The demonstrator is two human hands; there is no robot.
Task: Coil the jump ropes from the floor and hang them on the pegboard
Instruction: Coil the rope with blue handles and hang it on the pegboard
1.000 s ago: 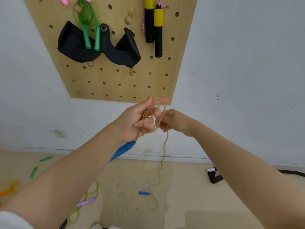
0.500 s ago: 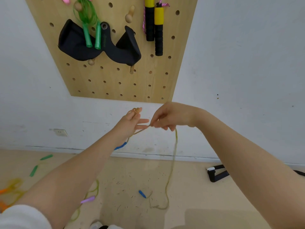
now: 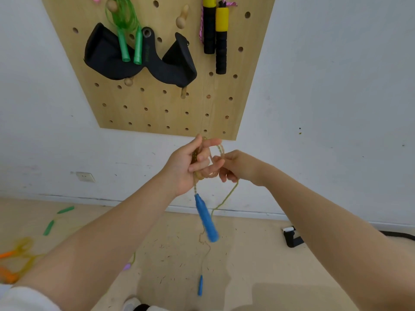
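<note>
Bright, even light; wide-angle edges bend, slight blur

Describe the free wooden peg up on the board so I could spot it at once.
On the pegboard, look near the top between the green jump rope and the yellow-and-black handles. The round-headed peg there carries nothing.

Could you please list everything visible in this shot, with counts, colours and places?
pegboard: one, light wood, on the wall
green rope: one, hung on a peg, upper left
black pad: one, on the board
yellow-black handles: two, hanging upper right
yellow rope: one, looped in both hands, trailing to the floor
blue handles: two; one dangling, one on the floor
floor ropes: orange and green, left
left hand: holds the coils
right hand: pinches the rope
</note>
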